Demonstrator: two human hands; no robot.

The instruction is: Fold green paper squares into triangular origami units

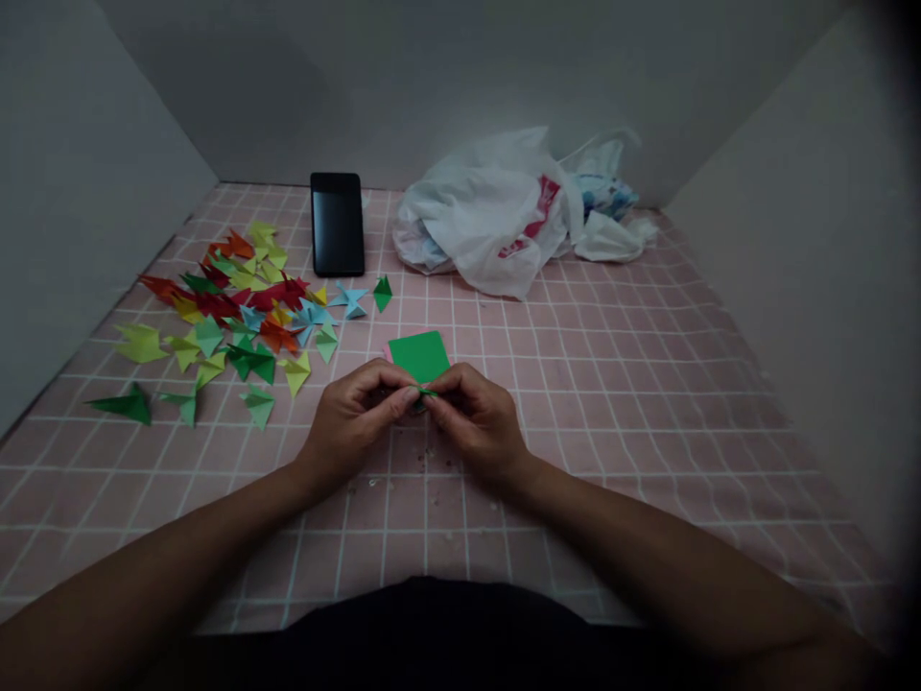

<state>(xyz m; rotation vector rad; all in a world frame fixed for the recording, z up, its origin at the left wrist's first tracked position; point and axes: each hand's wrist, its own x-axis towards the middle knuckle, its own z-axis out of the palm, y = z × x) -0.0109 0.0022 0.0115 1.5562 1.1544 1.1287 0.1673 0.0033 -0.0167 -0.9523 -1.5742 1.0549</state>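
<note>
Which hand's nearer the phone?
Left. The left hand is almost straight in front of the phone, on the person's side of it; the right hand is farther off, to the phone's right.

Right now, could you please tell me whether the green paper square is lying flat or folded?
Flat: the green square lies spread on the mat, with no crease showing.

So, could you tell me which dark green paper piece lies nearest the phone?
The small triangle, alone at the right end; the other dark green pieces lie further left.
</note>
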